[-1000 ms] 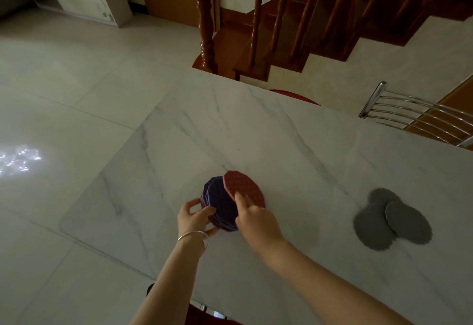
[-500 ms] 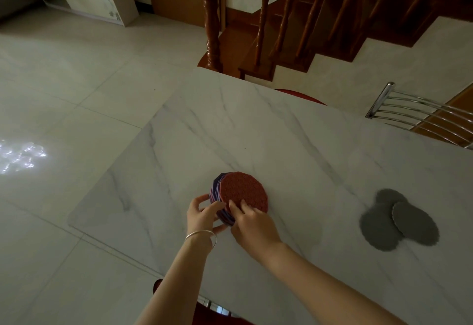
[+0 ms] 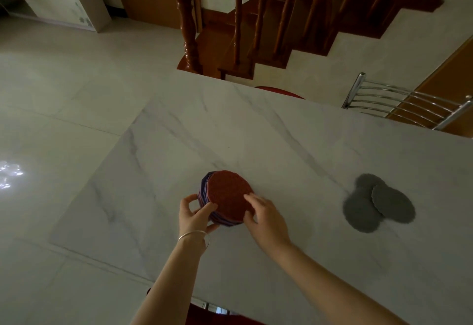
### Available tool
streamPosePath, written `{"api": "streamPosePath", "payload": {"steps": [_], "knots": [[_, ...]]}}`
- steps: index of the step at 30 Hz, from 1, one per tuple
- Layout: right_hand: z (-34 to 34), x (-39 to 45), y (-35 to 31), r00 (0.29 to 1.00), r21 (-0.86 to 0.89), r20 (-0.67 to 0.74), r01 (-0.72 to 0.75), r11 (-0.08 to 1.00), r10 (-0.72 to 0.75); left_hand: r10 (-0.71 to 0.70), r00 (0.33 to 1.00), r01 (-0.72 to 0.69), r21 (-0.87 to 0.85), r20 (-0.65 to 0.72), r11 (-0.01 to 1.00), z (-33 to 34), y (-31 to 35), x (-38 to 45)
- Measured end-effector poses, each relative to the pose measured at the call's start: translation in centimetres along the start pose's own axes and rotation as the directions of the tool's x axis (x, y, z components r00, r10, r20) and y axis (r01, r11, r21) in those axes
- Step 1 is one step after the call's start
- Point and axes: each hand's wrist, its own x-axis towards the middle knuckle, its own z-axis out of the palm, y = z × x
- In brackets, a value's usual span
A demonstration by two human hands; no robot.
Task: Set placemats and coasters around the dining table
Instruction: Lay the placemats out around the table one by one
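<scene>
A stack of many-sided coasters (image 3: 225,196), red on top with purple and blue ones beneath, stands on the white marble table (image 3: 256,132). My left hand (image 3: 195,216) grips the stack's left side, thumb and fingers curled around its edge. My right hand (image 3: 265,216) holds the top red coaster at its right edge, fingertips on its face. Three grey round mats (image 3: 376,203) lie overlapping on the table to the right, apart from both hands.
A metal-backed chair (image 3: 409,104) stands at the table's far right side. A red seat (image 3: 279,91) shows past the far edge. A wooden staircase with balusters (image 3: 238,17) rises behind. The left is tiled floor (image 3: 51,109).
The tilted red top coaster has been laid down flat onto the stack. Both hands stay at the stack.
</scene>
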Motion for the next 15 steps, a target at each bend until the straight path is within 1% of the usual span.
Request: {"api": "streamPosePath", "payload": {"steps": [2, 4, 7, 10, 15], "knots": [[-1.3, -0.3, 0.7, 0.991, 0.095, -0.090, -0.088, 0.992, 0.097, -0.013, 0.999, 0.014, -0.014, 0.044, 1.000, 0.3, 0.3, -0.4], [-2.9, -0.5, 1.6, 0.961, 0.213, -0.145, -0.201, 0.956, 0.234, -0.037, 0.993, 0.040, -0.027, 0.110, 0.999, 0.8, 0.7, -0.9], [-6.1, -1.0, 2.8, 0.898, 0.442, -0.105, -0.343, 0.829, 0.428, -0.078, 0.965, 0.090, -0.036, 0.251, 0.995, 2.3, 1.4, -1.7], [-9.9, -2.1, 3.8, 0.858, 0.601, -0.110, -0.344, 0.722, 0.501, -0.114, 0.908, 0.128, -0.008, 0.402, 0.992, 4.8, 2.1, -2.6], [-16.2, -5.7, 5.1, 0.797, 0.772, -0.206, -0.225, 0.595, 0.568, -0.166, 0.776, 0.118, 0.118, 0.608, 0.986, 10.7, 2.3, -4.6]]}}
